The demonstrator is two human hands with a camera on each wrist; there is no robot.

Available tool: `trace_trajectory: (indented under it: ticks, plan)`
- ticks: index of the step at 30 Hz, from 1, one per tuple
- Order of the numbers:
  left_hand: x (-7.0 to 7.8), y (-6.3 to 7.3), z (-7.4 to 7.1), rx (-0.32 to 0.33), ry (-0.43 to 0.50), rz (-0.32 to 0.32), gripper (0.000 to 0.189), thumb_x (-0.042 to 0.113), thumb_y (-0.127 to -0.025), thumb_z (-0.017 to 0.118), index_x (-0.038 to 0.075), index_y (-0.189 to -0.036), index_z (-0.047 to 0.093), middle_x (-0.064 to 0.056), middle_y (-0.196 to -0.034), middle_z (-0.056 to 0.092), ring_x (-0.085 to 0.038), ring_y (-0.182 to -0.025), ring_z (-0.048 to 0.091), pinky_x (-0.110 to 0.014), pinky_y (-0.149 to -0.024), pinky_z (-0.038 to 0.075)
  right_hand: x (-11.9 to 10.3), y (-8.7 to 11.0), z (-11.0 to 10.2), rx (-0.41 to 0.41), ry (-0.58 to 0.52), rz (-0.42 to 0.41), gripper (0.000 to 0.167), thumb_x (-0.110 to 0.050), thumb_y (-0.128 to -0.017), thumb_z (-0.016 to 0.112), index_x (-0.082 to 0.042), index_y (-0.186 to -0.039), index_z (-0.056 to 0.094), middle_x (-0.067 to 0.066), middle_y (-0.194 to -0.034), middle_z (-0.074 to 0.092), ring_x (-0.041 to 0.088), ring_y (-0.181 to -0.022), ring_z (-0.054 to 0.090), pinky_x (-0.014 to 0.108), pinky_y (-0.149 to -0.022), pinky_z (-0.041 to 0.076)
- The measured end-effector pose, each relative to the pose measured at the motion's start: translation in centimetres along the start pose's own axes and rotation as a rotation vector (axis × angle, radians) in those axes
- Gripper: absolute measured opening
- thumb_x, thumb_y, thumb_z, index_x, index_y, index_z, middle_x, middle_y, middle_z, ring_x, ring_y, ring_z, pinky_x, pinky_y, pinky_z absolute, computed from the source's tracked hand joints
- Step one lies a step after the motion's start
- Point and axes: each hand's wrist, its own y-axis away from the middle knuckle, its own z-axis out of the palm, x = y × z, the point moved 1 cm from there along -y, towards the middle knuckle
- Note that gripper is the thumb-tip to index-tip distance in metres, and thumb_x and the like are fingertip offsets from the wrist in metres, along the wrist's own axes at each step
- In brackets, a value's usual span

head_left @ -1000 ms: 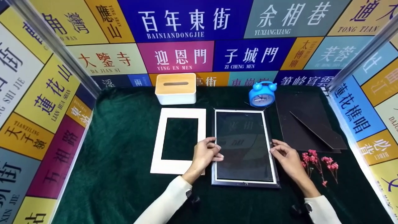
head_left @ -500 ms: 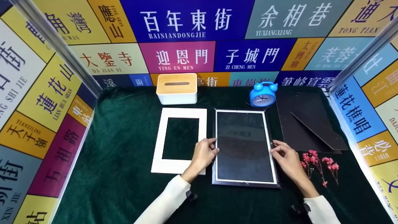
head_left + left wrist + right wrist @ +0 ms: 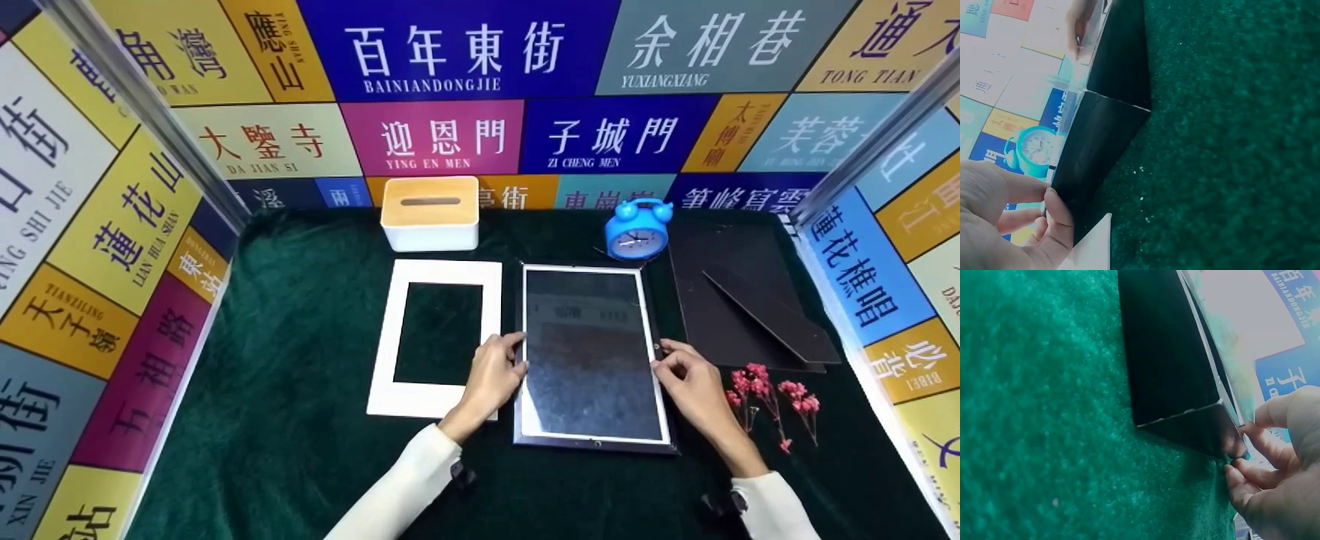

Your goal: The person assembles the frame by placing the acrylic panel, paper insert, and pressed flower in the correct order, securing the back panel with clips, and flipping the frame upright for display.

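Walls (image 3: 465,52): enclosed back and both sides, covered in coloured lettered blocks
Counter cloth (image 3: 300,330): ran dark green, lightly creased
Black boards (image 3: 727,322): lay overlapped at right, one askew
Black frame (image 3: 630,447): lay flat near centre with clear pane (image 3: 589,352) inside; looked mid-step, likely seating pane; next move probably called for level edges, even fingertip control
White mat (image 3: 442,271): lay just left of frame
Tissue box (image 3: 431,216): stood at back
Left grip (image 3: 493,375): pinched frame's left edge; pane caught too, couldn't tell
Right grip (image 3: 691,375): pinched right edge, same doubt
Blue clock (image 3: 636,234): stood behind frame
Pink flowers (image 3: 757,382): lay beside right grip
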Motion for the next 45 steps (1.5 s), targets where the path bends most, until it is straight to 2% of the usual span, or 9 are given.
trace_trajectory:
  ticks: [6,10,15,21,24,27,32,38,45]
  plan:
    - [0.8,0.3,-0.4,0.023,0.015,-0.004,0.051,0.006,-0.087,0.088,0.006,-0.137,0.076,0.005,-0.085,0.058,-0.006,-0.075,0.056,-0.026,-0.069,0.052,0.2,0.1,0.1,0.031,0.012,-0.013,0.017,0.002,-0.094,0.08,-0.004,-0.08,0.072,0.026,-0.137,0.072,0.042,-0.124,0.071,0.002,-0.088,0.04]
    - [0.9,0.4,-0.6,0.029,0.044,-0.016,0.054,0.006,-0.088,0.087,0.005,-0.14,0.073,0.006,-0.086,0.058,-0.002,-0.071,0.055,-0.024,-0.067,0.051,0.4,0.1,0.2,0.034,-0.026,-0.015,0.007,0.006,-0.094,0.08,0.003,-0.097,0.074,0.027,-0.138,0.071,0.027,-0.112,0.075,0.004,-0.089,0.048]
    - [-0.1,0.4,-0.9,0.038,0.077,-0.021,0.051,0.009,-0.091,0.086,0.006,-0.14,0.073,0.008,-0.088,0.063,0.003,-0.07,0.057,-0.022,-0.068,0.053,0.8,0.1,0.1,0.015,-0.059,-0.022,0.031,0.008,-0.095,0.078,0.007,-0.126,0.072,0.027,-0.134,0.072,0.02,-0.105,0.074,0.006,-0.091,0.051]
    - [-1.8,0.6,-2.2,0.107,0.124,0.032,0.042,0.005,-0.091,0.083,0.006,-0.133,0.078,0.008,-0.088,0.07,0.006,-0.066,0.059,-0.02,-0.06,0.053,1.2,0.2,-0.2,-0.014,-0.034,-0.066,0.043,0.007,-0.094,0.08,0.005,-0.136,0.071,0.024,-0.123,0.075,0.024,-0.102,0.07,0.006,-0.084,0.05]
    - [-2.2,0.9,-3.8,0.143,0.169,0.052,0.038,0.002,-0.089,0.081,0.004,-0.127,0.079,0.007,-0.088,0.072,0.003,-0.068,0.061,-0.019,-0.061,0.052,1.4,0.3,-0.4,-0.042,-0.038,-0.068,0.048,0.007,-0.095,0.079,0.006,-0.141,0.069,0.025,-0.126,0.074,0.015,-0.102,0.067,0.007,-0.082,0.05]
    - [-1.1,1.4,-6.5,0.162,0.214,0.071,0.032,-0.002,-0.091,0.078,-0.002,-0.123,0.079,0.0,-0.09,0.075,-0.007,-0.073,0.066,-0.026,-0.067,0.056,1.6,0.2,-0.5,-0.058,-0.053,-0.067,0.052,0.006,-0.095,0.079,0.009,-0.145,0.064,0.028,-0.132,0.072,0.011,-0.103,0.065,0.007,-0.082,0.051]
    - [0.4,2.2,-10.5,0.123,0.282,-0.023,0.03,0.0,-0.097,0.078,-0.004,-0.128,0.077,-0.007,-0.101,0.079,-0.02,-0.09,0.073,-0.035,-0.08,0.063,1.7,0.0,-0.7,-0.048,-0.061,-0.079,0.054,0.007,-0.094,0.079,0.012,-0.146,0.062,0.029,-0.131,0.071,0.011,-0.103,0.065,0.007,-0.082,0.05]
    - [-1.2,2.6,-13.0,0.13,0.314,-0.132,0.035,0.002,-0.099,0.079,-0.003,-0.134,0.075,-0.013,-0.115,0.079,-0.027,-0.107,0.074,-0.029,-0.086,0.061,1.8,0.0,-0.6,-0.034,-0.083,-0.1,0.051,0.009,-0.092,0.08,0.014,-0.141,0.066,0.026,-0.121,0.072,0.006,-0.098,0.063,0.006,-0.079,0.051]
    - [-3.4,2.8,-15.9,0.131,0.242,-0.17,0.045,0.006,-0.099,0.081,0.001,-0.142,0.072,-0.017,-0.127,0.076,-0.034,-0.118,0.07,-0.043,-0.091,0.061,2.3,-0.1,-0.2,-0.019,-0.109,-0.094,0.049,0.011,-0.091,0.082,0.014,-0.138,0.068,0.025,-0.119,0.071,0.008,-0.097,0.064,0.006,-0.077,0.05]
